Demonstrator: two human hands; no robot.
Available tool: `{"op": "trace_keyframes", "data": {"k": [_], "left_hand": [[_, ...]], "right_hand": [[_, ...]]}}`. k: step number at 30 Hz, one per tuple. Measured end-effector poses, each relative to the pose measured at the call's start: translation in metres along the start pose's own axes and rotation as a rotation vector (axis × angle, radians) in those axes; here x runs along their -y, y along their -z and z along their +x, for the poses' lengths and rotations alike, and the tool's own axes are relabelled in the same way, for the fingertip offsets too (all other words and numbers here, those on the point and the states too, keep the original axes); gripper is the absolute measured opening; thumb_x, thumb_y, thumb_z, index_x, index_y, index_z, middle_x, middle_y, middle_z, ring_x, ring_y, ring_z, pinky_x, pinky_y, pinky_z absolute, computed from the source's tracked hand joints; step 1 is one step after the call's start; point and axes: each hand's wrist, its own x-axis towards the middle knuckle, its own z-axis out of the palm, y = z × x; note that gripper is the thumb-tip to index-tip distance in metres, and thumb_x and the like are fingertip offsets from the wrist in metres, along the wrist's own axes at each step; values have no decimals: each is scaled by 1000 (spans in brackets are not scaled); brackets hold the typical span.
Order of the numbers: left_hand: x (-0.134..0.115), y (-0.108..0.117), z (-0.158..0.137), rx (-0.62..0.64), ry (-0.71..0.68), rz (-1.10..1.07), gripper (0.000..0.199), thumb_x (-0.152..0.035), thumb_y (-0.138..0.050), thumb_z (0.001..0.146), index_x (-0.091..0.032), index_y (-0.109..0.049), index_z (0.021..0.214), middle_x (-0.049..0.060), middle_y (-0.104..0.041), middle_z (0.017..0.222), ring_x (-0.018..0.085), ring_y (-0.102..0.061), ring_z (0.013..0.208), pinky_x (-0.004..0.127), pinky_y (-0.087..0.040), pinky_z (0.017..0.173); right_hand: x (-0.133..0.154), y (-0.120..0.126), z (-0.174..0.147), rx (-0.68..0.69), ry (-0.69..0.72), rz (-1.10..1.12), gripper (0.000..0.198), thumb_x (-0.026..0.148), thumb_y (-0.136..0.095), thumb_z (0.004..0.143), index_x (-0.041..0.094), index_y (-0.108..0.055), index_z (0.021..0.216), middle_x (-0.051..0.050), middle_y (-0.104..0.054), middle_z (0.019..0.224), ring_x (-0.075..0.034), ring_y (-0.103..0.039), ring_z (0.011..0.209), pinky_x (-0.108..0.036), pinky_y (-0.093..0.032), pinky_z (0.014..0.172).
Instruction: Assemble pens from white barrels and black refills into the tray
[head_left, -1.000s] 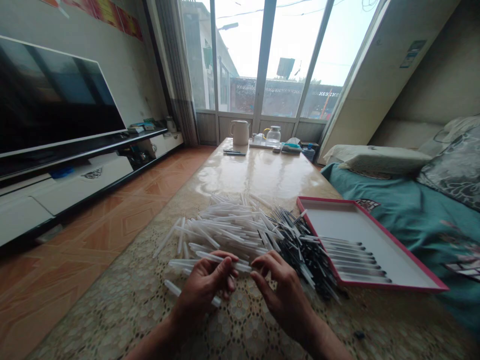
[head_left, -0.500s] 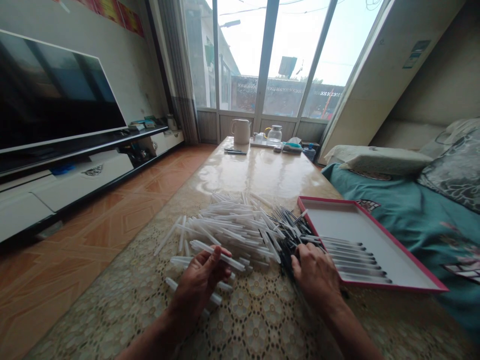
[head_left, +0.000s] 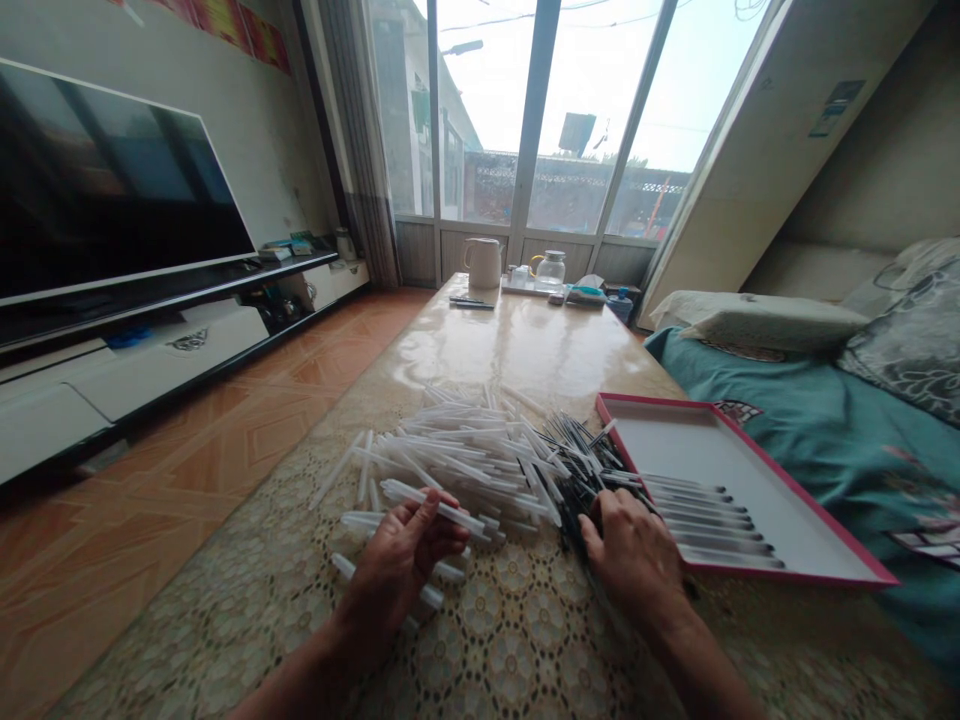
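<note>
My left hand [head_left: 414, 545] is closed around a translucent white pen barrel [head_left: 409, 492], seemingly with another beside it, held slanting above the table. Beyond it lies a heap of similar white barrels [head_left: 457, 445], and a few more rest beneath and left of the hand. My right hand [head_left: 630, 545] reaches into a pile of thin dark pen refills [head_left: 581, 445], fingers curled down among them. What its fingertips hold is hidden. Just right of that hand, a shallow pink-edged box [head_left: 750, 440] contains a row of pens [head_left: 716, 525] with dark ends.
The table [head_left: 517, 350] has a flower-patterned cover. At its far end stand a beige pitcher [head_left: 482, 263], a glass jug [head_left: 550, 270] and a tissue pack [head_left: 585, 292], with dark pens [head_left: 471, 302] nearby. A bed or sofa with green cloth [head_left: 810, 400] borders the right side.
My right hand has shifted very slightly among the dark refills. The left hand keeps its hold on the white barrel, its fingers opening a little at most.
</note>
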Motion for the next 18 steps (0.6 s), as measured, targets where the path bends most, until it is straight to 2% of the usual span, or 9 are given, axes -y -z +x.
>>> {"op": "trace_keyframes", "data": {"k": [4, 7, 11, 13, 18], "left_hand": [[2, 2, 1, -1, -16, -21, 26, -28, -83, 65, -13, -66, 79, 3, -74, 70, 14, -69, 58, 21, -57, 56], [2, 3, 2, -14, -5, -32, 16, -19, -77, 73, -12, -66, 81, 5, -75, 71, 15, -70, 60, 22, -57, 58], [2, 2, 4, -47, -23, -74, 3, -13, -66, 82, -12, -64, 81, 8, -76, 72, 16, -71, 61, 23, -58, 59], [1, 1, 3, -67, -47, -106, 3, -11, -62, 85, -12, -64, 82, 8, -76, 72, 16, -72, 61, 22, -58, 59], [-1, 1, 3, -90, -64, -139, 8, -9, -57, 87, -13, -63, 82, 6, -75, 69, 15, -72, 60, 21, -57, 60]], "right_hand": [[-6, -4, -1, -89, -9, 51, 9, 22, -56, 83, 21, -51, 76, -7, -62, 78, -24, -61, 73, -33, -40, 65], [-5, 6, 2, -156, 17, 225, 10, 25, -51, 87, 21, -50, 77, -5, -60, 76, -23, -59, 71, -32, -40, 64], [14, 25, 0, -109, 168, 592, 11, 26, -43, 93, 22, -48, 84, -1, -57, 74, -15, -57, 61, -25, -41, 58], [28, 31, -5, -75, 236, 719, 8, 25, -41, 95, 22, -47, 90, 3, -56, 67, -12, -54, 53, -22, -39, 53], [49, 37, -18, -101, 303, 810, 6, 22, -45, 93, 22, -49, 89, 6, -50, 59, -11, -49, 48, -22, -34, 50]]}}
